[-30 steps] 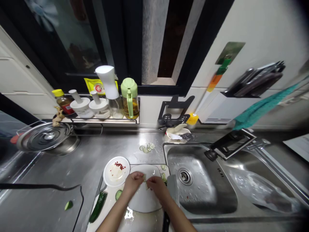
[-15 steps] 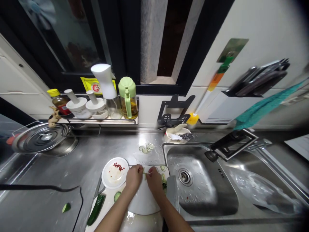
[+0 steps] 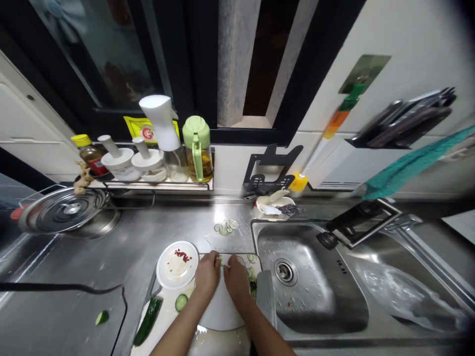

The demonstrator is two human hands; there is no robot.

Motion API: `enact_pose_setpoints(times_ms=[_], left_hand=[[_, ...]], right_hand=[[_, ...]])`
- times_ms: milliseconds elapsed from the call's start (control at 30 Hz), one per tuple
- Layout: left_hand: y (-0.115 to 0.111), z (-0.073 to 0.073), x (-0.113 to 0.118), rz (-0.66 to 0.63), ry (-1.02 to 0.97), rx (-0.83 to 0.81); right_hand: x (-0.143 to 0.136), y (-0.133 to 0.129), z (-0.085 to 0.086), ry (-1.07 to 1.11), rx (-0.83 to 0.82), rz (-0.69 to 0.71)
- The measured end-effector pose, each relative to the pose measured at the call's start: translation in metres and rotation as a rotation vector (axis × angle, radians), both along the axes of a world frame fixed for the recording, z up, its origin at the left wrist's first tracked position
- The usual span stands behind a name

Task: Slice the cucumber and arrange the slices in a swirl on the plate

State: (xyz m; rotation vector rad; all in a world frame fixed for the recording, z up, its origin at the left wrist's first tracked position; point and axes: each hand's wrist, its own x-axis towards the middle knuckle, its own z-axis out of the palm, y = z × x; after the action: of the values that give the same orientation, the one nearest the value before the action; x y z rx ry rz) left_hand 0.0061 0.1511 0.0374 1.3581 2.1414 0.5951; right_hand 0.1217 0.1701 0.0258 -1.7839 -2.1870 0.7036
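Observation:
My left hand and my right hand are close together over a white plate, fingers pinched around a small pale green piece, probably cucumber. The plate lies on a white cutting board. Left of my hands is a white bowl with red chopped bits inside. A dark green cucumber and a cucumber slice lie on the board's left part. More slices are beside my right hand, next to a grey-white flat object.
The steel sink is at the right, with a black faucet and a plastic bag. Thin slices and a cucumber end lie on the counter. A lidded pot stands left, below the condiment rack.
My hands have stayed over the plate, with only slight finger movement. The view has shifted slightly.

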Motion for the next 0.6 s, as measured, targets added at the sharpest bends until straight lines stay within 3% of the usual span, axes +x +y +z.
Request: enact_pose_setpoints(times_ms=[333,600], left_hand=[[-0.001,-0.011,-0.001,-0.024,-0.015,0.047],[0.0,-0.013,0.001,0.005,-0.023,0.044]], right_hand=[[0.014,-0.031,-0.011,-0.026,0.353,0.31],[0.019,-0.037,-0.025,-0.059,0.477,0.328]])
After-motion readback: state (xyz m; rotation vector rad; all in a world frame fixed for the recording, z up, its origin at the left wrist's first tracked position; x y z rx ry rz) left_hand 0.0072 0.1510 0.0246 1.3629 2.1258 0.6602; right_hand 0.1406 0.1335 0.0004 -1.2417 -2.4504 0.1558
